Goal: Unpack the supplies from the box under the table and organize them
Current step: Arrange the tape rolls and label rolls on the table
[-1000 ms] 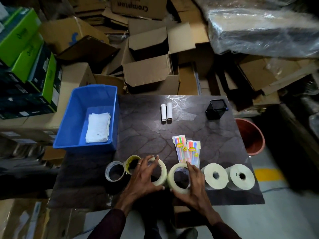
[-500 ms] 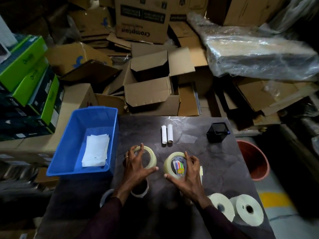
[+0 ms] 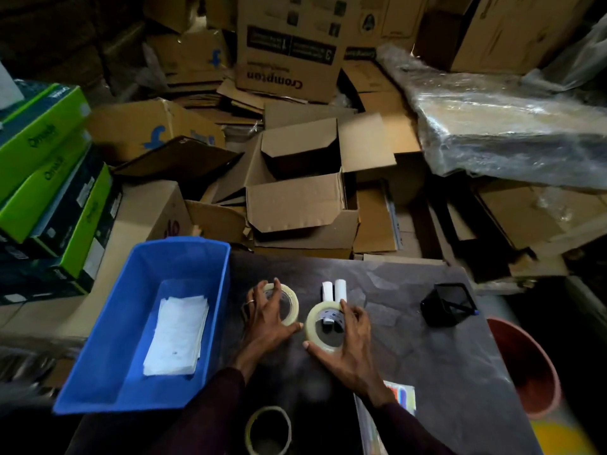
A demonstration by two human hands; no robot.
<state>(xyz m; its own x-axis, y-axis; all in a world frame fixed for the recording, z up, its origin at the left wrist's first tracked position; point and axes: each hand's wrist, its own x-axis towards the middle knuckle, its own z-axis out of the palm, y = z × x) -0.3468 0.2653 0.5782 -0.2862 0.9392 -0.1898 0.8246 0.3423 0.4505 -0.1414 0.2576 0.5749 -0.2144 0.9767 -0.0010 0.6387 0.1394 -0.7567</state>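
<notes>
Storeroom: heaped cardboard boxes (image 3: 295, 192), stacked green cartons (image 3: 39, 152), plastic-wrapped bundle (image 3: 512, 126) behind dark table (image 3: 410, 356)

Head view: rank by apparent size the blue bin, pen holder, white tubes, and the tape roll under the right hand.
1. blue bin
2. pen holder and tape roll: look alike, not ranked
3. white tubes

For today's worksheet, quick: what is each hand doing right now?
Left hand: grips the left tape roll.
Right hand: grips the right tape roll.
</notes>
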